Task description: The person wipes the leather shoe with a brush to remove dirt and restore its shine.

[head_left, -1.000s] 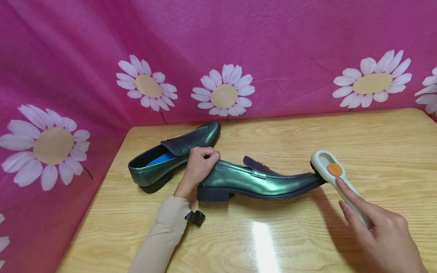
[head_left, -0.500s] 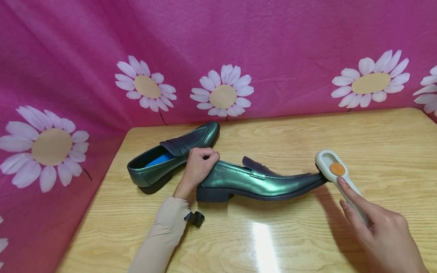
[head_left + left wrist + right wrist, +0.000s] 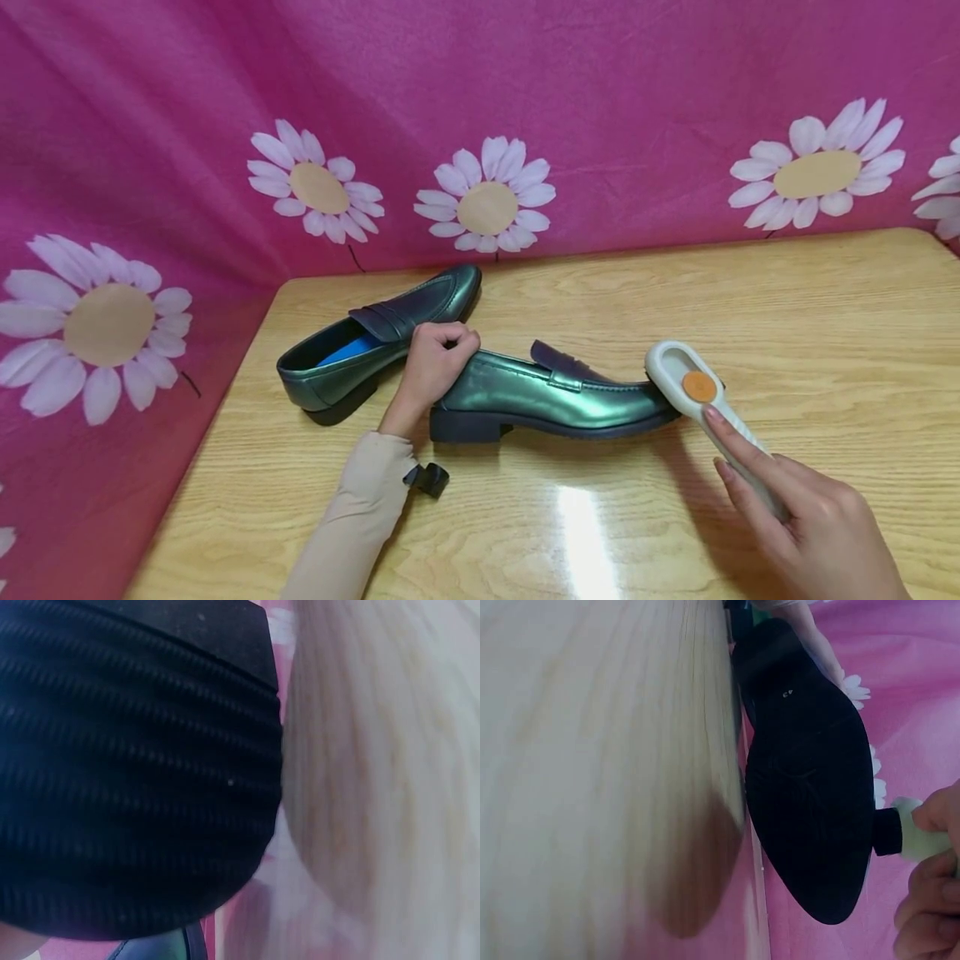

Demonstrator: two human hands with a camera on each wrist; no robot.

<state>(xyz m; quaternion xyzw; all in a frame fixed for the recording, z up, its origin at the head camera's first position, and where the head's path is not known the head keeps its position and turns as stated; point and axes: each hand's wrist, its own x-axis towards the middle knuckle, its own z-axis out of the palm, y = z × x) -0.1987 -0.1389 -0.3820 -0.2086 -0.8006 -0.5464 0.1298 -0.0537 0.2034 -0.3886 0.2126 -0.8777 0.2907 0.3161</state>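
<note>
Left grip [image 3: 435, 367] holds shoe [image 3: 562, 402] by rear rim; right grip [image 3: 813, 517], brush [image 3: 697, 387] by handle.

Shiny green loafer [image 3: 577, 404] held above the counter [image 3: 832, 333], toe rightward; white, orange-buttoned brush [image 3: 700, 387], tilted, touching its toe.

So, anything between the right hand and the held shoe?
Only the brush in the right hand; its bristles are at the front part of the held shoe. Nothing else visible; the other shoe sits behind the left hand.
</note>
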